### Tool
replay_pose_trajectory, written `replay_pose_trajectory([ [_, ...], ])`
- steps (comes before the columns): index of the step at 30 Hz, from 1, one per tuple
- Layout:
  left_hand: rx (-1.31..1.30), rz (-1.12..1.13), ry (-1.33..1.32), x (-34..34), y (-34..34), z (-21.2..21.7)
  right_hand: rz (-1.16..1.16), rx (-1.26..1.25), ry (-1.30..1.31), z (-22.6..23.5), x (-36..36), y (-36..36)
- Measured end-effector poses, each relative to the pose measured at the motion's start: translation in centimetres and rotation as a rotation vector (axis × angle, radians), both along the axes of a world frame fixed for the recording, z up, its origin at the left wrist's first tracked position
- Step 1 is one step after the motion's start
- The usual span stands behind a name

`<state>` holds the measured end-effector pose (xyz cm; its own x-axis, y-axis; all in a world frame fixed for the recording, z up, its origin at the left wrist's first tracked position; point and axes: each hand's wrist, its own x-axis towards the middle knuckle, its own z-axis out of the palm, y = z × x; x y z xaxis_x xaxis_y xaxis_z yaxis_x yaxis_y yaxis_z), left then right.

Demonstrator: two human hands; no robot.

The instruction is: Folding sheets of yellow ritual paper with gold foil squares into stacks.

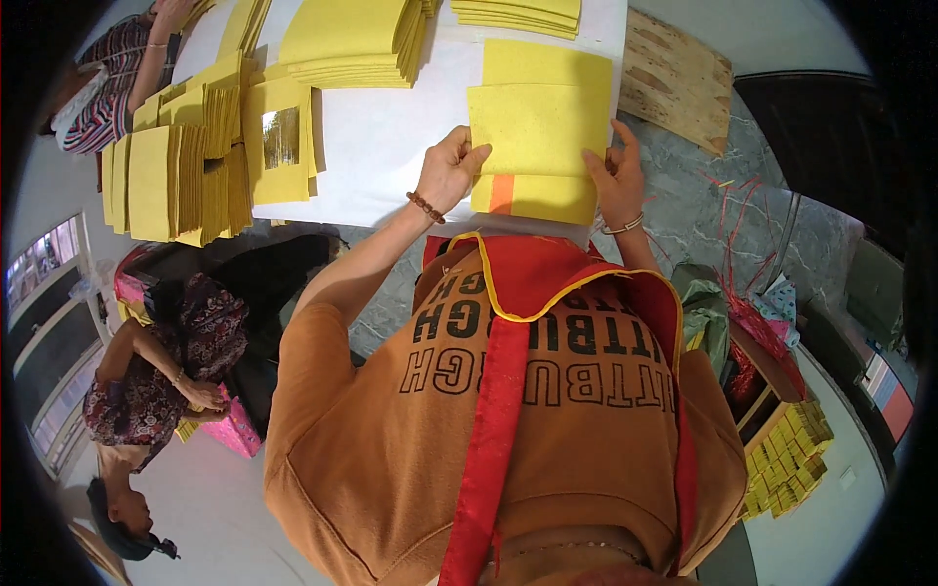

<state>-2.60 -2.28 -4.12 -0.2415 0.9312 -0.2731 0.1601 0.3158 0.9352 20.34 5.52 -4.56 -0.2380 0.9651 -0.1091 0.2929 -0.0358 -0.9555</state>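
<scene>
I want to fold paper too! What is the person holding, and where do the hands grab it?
Both hands hold a yellow paper sheet on the white table. The left hand pinches its lower left corner; the right hand has fingers on its lower right edge.

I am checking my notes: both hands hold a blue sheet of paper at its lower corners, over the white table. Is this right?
Not quite: the sheet is yellow, not blue. The head view shows the left hand and the right hand at its lower corners, over the white table.
</scene>
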Motion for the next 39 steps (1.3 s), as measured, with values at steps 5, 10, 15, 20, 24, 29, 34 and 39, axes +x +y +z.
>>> replay_pose_trajectory([
  [5,-0.011,0.057,-0.030,0.1,0.6,0.6,0.037,0.052,-0.022,-1.3,-0.1,0.1],
  [10,-0.021,0.062,0.080,0.2,0.9,2.1,0.034,0.045,-0.200,0.2,-0.7,-0.1],
  [15,0.329,-0.146,0.965,0.4,1.2,3.8,-0.019,0.011,-0.137,-1.4,-0.5,-0.1],
  [20,0.485,-0.552,0.991,3.0,1.8,3.8,-0.016,0.059,-0.101,-1.3,-0.6,-0.1],
  [24,0.407,-0.694,1.085,2.7,0.9,2.0,-0.048,0.048,-0.110,-0.7,-1.0,-0.4],
  [29,0.395,-0.694,1.071,3.0,0.9,1.8,-0.113,0.495,-0.546,0.6,-2.1,-1.8],
  [34,0.394,-0.716,1.097,3.1,1.3,1.8,-0.129,0.144,0.051,-3.8,-0.2,-1.7],
  [39,0.524,-0.750,1.249,2.9,2.3,2.5,-0.133,0.059,0.311,-5.2,0.4,-1.9],
])
